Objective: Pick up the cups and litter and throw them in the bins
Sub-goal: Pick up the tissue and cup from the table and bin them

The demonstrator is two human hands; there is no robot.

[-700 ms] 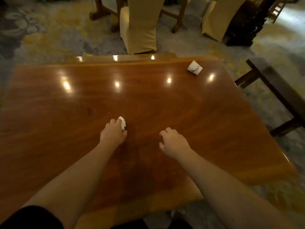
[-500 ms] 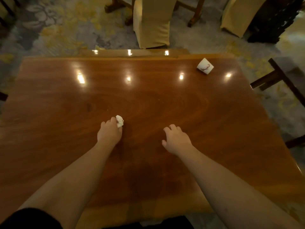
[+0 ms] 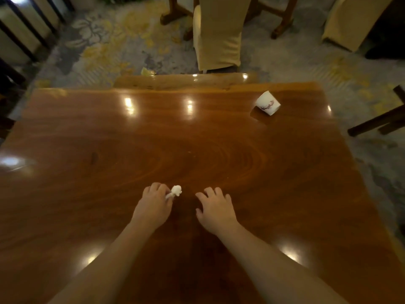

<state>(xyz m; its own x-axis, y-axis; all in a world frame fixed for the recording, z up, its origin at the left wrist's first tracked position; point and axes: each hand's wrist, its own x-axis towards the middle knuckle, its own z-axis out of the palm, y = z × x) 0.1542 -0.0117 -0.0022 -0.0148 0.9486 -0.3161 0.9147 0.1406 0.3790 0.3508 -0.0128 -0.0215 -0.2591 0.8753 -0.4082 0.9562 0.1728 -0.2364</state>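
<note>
A small crumpled white paper scrap (image 3: 176, 191) is pinched at the fingertips of my left hand (image 3: 153, 204), just above the glossy wooden table (image 3: 109, 150). My right hand (image 3: 215, 208) hovers beside it with fingers spread and nothing in them. A white paper cup (image 3: 267, 103) with a dark red print lies on its side near the table's far right corner, well beyond both hands. No bin is in view.
A chair in a cream cover (image 3: 217, 34) stands just past the table's far edge. Another covered chair (image 3: 350, 20) is at the top right. Dark wooden furniture (image 3: 381, 121) juts in at the right. Dark railings (image 3: 24, 29) stand at the left.
The view has shifted, so the table sits lower and more centred. My left hand still pinches the paper scrap. The two hands now lie closer together.
</note>
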